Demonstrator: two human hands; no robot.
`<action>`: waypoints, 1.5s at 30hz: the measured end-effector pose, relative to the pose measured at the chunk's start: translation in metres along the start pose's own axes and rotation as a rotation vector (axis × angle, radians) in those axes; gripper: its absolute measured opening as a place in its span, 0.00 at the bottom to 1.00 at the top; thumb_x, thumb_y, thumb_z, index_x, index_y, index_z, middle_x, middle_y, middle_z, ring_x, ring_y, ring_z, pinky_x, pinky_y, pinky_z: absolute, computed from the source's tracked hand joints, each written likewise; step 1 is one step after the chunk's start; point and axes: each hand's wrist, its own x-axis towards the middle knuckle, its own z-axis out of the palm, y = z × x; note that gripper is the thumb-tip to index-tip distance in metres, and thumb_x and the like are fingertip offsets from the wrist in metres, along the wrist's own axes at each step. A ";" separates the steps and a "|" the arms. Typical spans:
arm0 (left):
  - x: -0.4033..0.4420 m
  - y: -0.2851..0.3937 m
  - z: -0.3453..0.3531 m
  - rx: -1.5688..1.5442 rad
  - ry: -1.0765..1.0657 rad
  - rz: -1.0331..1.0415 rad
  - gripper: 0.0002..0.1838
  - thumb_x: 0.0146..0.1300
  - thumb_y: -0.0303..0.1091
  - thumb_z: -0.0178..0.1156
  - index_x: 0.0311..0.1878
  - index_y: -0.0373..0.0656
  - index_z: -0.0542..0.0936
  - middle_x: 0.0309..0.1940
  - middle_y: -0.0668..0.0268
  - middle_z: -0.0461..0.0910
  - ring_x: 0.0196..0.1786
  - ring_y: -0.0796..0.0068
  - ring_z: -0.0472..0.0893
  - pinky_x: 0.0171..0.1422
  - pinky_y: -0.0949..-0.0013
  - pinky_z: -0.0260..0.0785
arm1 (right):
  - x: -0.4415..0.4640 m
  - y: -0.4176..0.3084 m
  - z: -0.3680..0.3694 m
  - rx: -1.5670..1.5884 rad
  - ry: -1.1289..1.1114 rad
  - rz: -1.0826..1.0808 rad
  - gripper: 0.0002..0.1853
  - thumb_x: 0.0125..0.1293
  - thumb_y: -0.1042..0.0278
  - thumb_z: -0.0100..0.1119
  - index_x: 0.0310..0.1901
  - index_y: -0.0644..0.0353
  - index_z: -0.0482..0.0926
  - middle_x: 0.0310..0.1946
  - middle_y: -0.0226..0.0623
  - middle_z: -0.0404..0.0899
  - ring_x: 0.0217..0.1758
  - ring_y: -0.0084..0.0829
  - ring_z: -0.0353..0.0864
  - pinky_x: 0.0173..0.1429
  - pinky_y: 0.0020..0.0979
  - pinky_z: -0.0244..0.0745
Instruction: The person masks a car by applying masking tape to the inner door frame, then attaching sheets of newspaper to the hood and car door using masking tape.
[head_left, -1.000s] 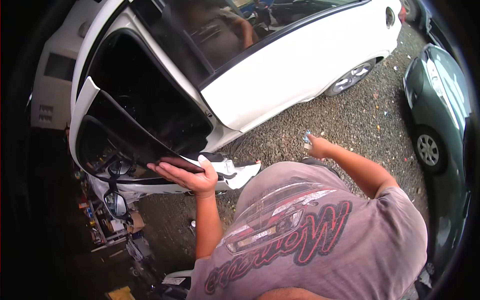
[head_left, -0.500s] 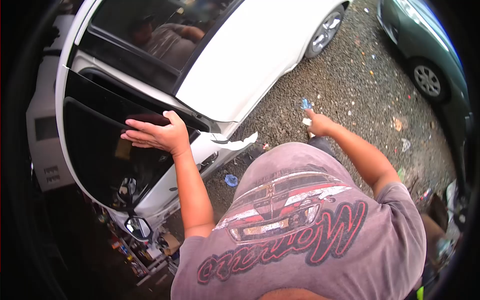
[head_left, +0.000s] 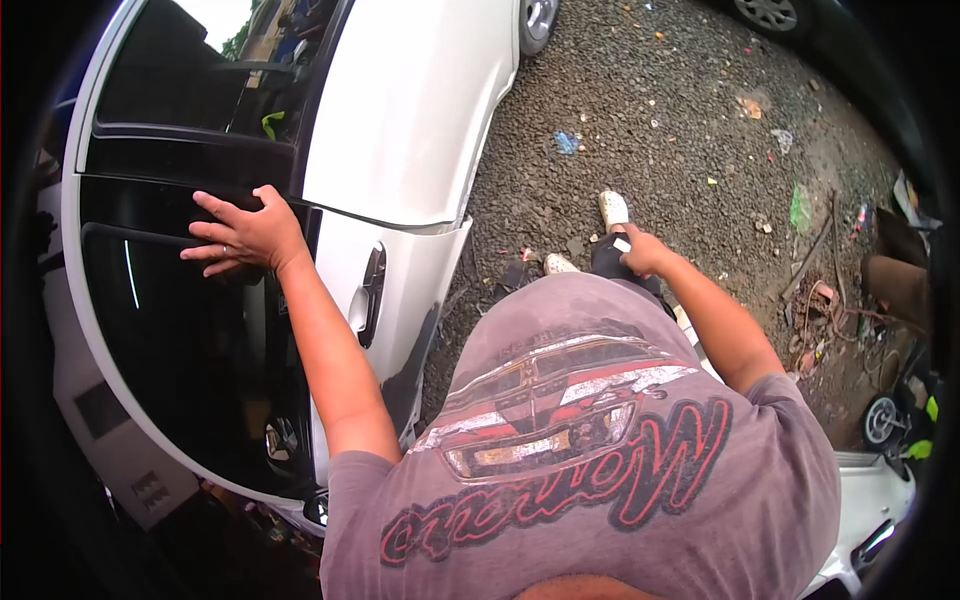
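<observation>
My left hand (head_left: 245,235) lies with its fingers spread on the dark window (head_left: 160,330) of a white car door (head_left: 410,265). A ring shows on one finger. The door stands about flush with the white rear panel (head_left: 395,110); whether it is latched I cannot tell. Below my left hand is the black door handle (head_left: 372,295). By my dark-trousered leg hangs my right hand (head_left: 648,252), its fingers closed. A small white piece (head_left: 621,245) shows at those fingers, too little visible to name.
White clogs (head_left: 613,208) are on my feet on the gravel (head_left: 560,90). Blue plastic (head_left: 567,142) and other litter lie about. Sticks (head_left: 815,245) and a brown object (head_left: 893,285) are at the right. Another car's wheel (head_left: 768,12) shows at the top.
The car door has swung from open to about flush with the body, my left hand moving with it and its fingers spreading. My right hand has dropped closer to my leg. The view has shifted.
</observation>
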 end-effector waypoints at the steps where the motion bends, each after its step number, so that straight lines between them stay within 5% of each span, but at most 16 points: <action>1: 0.000 -0.001 0.001 0.007 0.002 0.010 0.48 0.55 0.47 0.68 0.81 0.51 0.65 0.76 0.36 0.60 0.84 0.16 0.38 0.76 0.10 0.34 | 0.001 0.004 0.008 0.013 -0.013 0.012 0.46 0.65 0.71 0.63 0.83 0.55 0.52 0.38 0.51 0.87 0.28 0.39 0.88 0.30 0.40 0.86; 4: -0.001 -0.007 0.009 0.021 0.025 0.042 0.48 0.55 0.48 0.67 0.82 0.51 0.65 0.76 0.36 0.60 0.83 0.14 0.38 0.75 0.09 0.35 | 0.001 -0.004 0.015 0.047 -0.039 0.012 0.48 0.63 0.74 0.65 0.84 0.51 0.53 0.40 0.50 0.87 0.29 0.37 0.88 0.29 0.40 0.87; 8: 0.001 -0.012 0.019 0.061 0.017 0.047 0.48 0.57 0.49 0.65 0.83 0.52 0.63 0.77 0.35 0.59 0.83 0.15 0.37 0.76 0.11 0.34 | 0.005 -0.082 -0.007 0.248 -0.479 -0.263 0.45 0.62 0.75 0.66 0.82 0.57 0.61 0.43 0.46 0.88 0.25 0.32 0.84 0.29 0.31 0.83; 14: 0.000 -0.013 0.017 0.099 -0.020 0.042 0.50 0.58 0.51 0.65 0.85 0.54 0.59 0.79 0.36 0.57 0.84 0.17 0.37 0.78 0.13 0.35 | 0.020 -0.266 -0.039 0.550 -1.128 -0.731 0.44 0.61 0.82 0.62 0.80 0.64 0.61 0.39 0.47 0.91 0.17 0.17 0.73 0.23 0.22 0.72; 16: 0.001 -0.013 0.016 0.103 -0.023 0.039 0.51 0.58 0.51 0.65 0.85 0.54 0.58 0.79 0.36 0.58 0.84 0.17 0.37 0.78 0.13 0.36 | 0.012 -0.319 -0.032 0.511 -1.233 -0.763 0.44 0.61 0.81 0.63 0.81 0.61 0.61 0.37 0.47 0.91 0.16 0.17 0.71 0.20 0.21 0.67; 20: 0.001 -0.012 0.016 0.151 -0.042 0.028 0.51 0.59 0.51 0.66 0.86 0.56 0.58 0.80 0.39 0.58 0.84 0.17 0.38 0.78 0.13 0.38 | -0.024 -0.384 0.058 -0.024 -1.311 -0.677 0.55 0.53 0.82 0.71 0.84 0.56 0.57 0.20 0.24 0.73 0.16 0.19 0.67 0.21 0.25 0.63; 25: 0.000 -0.015 0.017 0.122 -0.011 0.063 0.50 0.60 0.51 0.66 0.86 0.58 0.58 0.78 0.40 0.60 0.83 0.17 0.40 0.76 0.11 0.40 | -0.014 -0.386 0.025 0.158 -1.131 -0.795 0.56 0.53 0.81 0.72 0.85 0.53 0.56 0.21 0.24 0.75 0.17 0.19 0.68 0.23 0.25 0.65; 30: 0.001 -0.017 0.013 0.097 -0.012 0.061 0.50 0.60 0.51 0.68 0.86 0.59 0.58 0.78 0.42 0.60 0.83 0.17 0.39 0.75 0.11 0.41 | 0.045 -0.323 -0.187 0.841 -0.242 -0.769 0.49 0.55 0.81 0.69 0.80 0.45 0.63 0.31 0.28 0.79 0.22 0.18 0.69 0.25 0.24 0.65; 31: 0.001 -0.016 0.011 0.096 -0.009 0.060 0.51 0.59 0.50 0.69 0.86 0.59 0.58 0.78 0.43 0.60 0.83 0.17 0.40 0.75 0.10 0.42 | 0.053 -0.308 -0.216 0.920 -0.158 -0.784 0.53 0.54 0.82 0.69 0.83 0.48 0.59 0.30 0.30 0.80 0.21 0.18 0.69 0.25 0.24 0.65; 33: 0.000 -0.016 0.009 0.109 -0.013 0.063 0.51 0.60 0.52 0.70 0.85 0.60 0.59 0.79 0.43 0.61 0.83 0.17 0.45 0.74 0.10 0.46 | 0.022 -0.285 -0.240 0.792 0.081 -0.659 0.42 0.53 0.83 0.70 0.72 0.49 0.71 0.29 0.30 0.74 0.23 0.21 0.69 0.25 0.27 0.64; 36: -0.009 -0.009 -0.012 -0.106 0.008 0.087 0.45 0.65 0.45 0.69 0.84 0.58 0.63 0.77 0.42 0.65 0.85 0.33 0.54 0.79 0.22 0.52 | 0.006 -0.257 -0.207 0.607 -0.135 -0.648 0.56 0.54 0.81 0.72 0.85 0.44 0.57 0.38 0.35 0.77 0.32 0.27 0.76 0.31 0.33 0.74; 38: -0.033 0.004 -0.041 -0.459 0.005 0.294 0.39 0.63 0.30 0.70 0.78 0.44 0.70 0.75 0.43 0.69 0.81 0.41 0.64 0.80 0.41 0.62 | 0.023 -0.222 -0.156 0.517 -0.309 -0.582 0.59 0.52 0.80 0.75 0.85 0.41 0.56 0.46 0.38 0.82 0.35 0.28 0.79 0.33 0.34 0.77; 39: -0.051 0.011 -0.052 -0.691 -0.194 0.341 0.36 0.62 0.26 0.68 0.75 0.38 0.73 0.70 0.44 0.75 0.74 0.45 0.74 0.77 0.50 0.67 | 0.011 -0.204 -0.132 0.433 -0.360 -0.523 0.61 0.50 0.81 0.77 0.85 0.40 0.56 0.49 0.39 0.83 0.35 0.30 0.80 0.35 0.36 0.78; 41: -0.090 0.029 -0.065 -1.020 -0.855 0.310 0.33 0.61 0.27 0.69 0.71 0.35 0.76 0.61 0.46 0.82 0.65 0.49 0.82 0.71 0.51 0.73 | 0.031 -0.158 -0.081 0.335 -0.435 -0.362 0.60 0.49 0.81 0.76 0.85 0.39 0.58 0.48 0.39 0.82 0.38 0.33 0.83 0.37 0.39 0.82; 42: -0.104 0.039 -0.071 -1.052 -1.098 0.301 0.32 0.61 0.29 0.71 0.70 0.34 0.78 0.57 0.47 0.84 0.62 0.51 0.84 0.68 0.52 0.75 | 0.025 -0.134 -0.054 0.383 -0.344 -0.334 0.42 0.51 0.82 0.75 0.69 0.45 0.75 0.50 0.38 0.82 0.44 0.35 0.85 0.43 0.45 0.86; 45: -0.149 0.047 -0.058 -1.013 -1.560 0.287 0.32 0.59 0.36 0.76 0.66 0.34 0.81 0.51 0.48 0.88 0.56 0.56 0.88 0.59 0.56 0.80 | 0.021 -0.067 -0.011 0.311 -0.378 -0.197 0.32 0.50 0.84 0.67 0.60 0.53 0.80 0.41 0.39 0.83 0.40 0.35 0.85 0.36 0.40 0.84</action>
